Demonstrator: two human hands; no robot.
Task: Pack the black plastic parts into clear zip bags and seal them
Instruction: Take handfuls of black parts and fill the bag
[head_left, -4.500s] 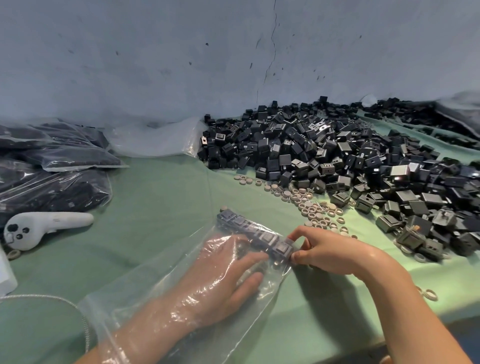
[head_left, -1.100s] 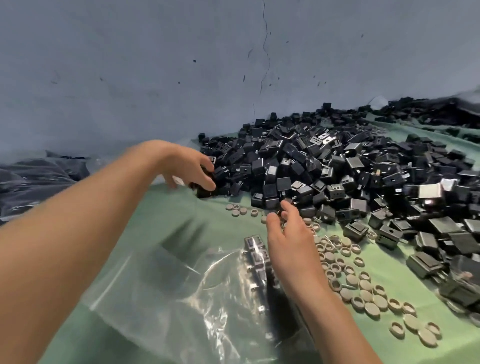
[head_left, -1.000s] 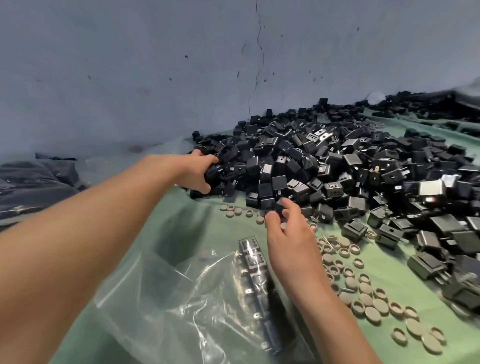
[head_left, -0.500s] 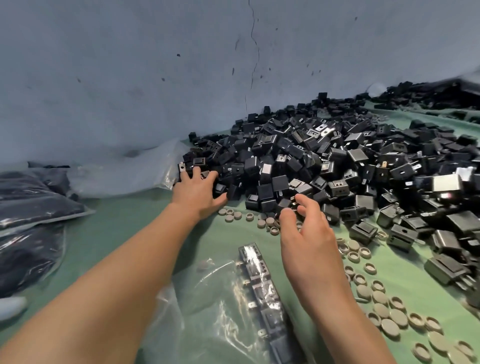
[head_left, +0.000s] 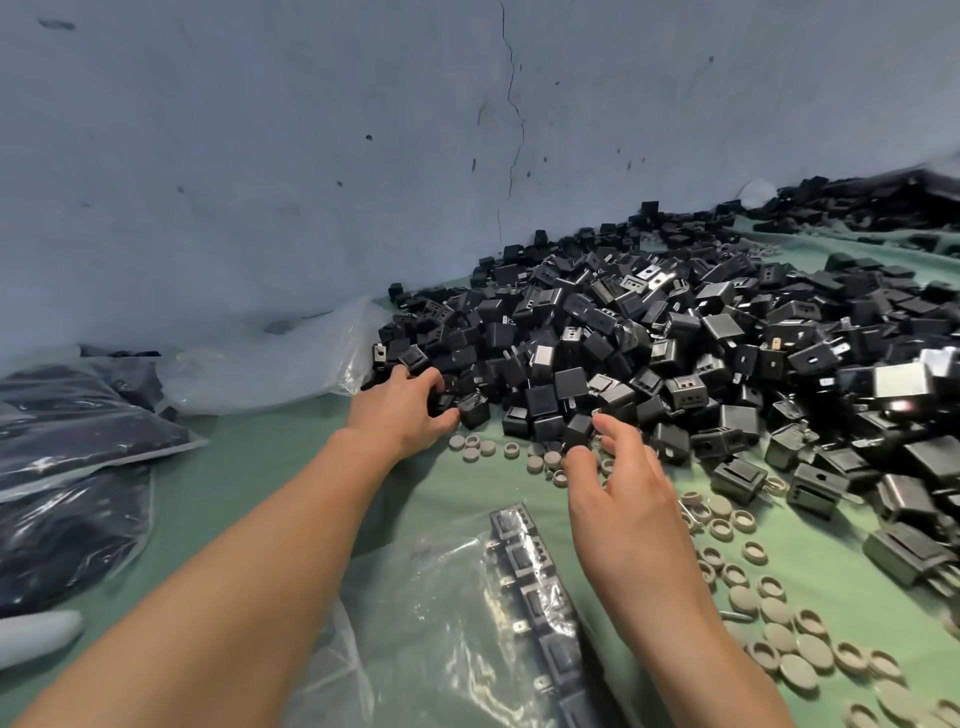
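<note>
At the near edge of the pile (head_left: 649, 353), against the wall (head_left: 311, 156), both hands are picking parts. The left hand (head_left: 400, 415) has its fingers curled into the pile's left corner, its grip closing around a part or two; whether any is lifted, I cannot tell. The right hand (head_left: 618, 493) hovers just short of a part (head_left: 577, 428) at the pile's front, grip open, holding nothing.

The open bag (head_left: 441, 623) lies on the green surface (head_left: 249, 467) between the forearms, with one row of parts (head_left: 535, 597) along its right side; about six show before the frame cuts them off.

Risks, as I judge them: the right forearm lies beside that row and could knock it askew on the way back; a scoop at the pile's edge could drag grey caps (head_left: 779, 629) in with the parts, since they lie touching the pile's foot.

Count: two hands, one open bag, at least two filled bags (head_left: 67, 467) at left, parts in the hundreds, caps in the dozens.
</note>
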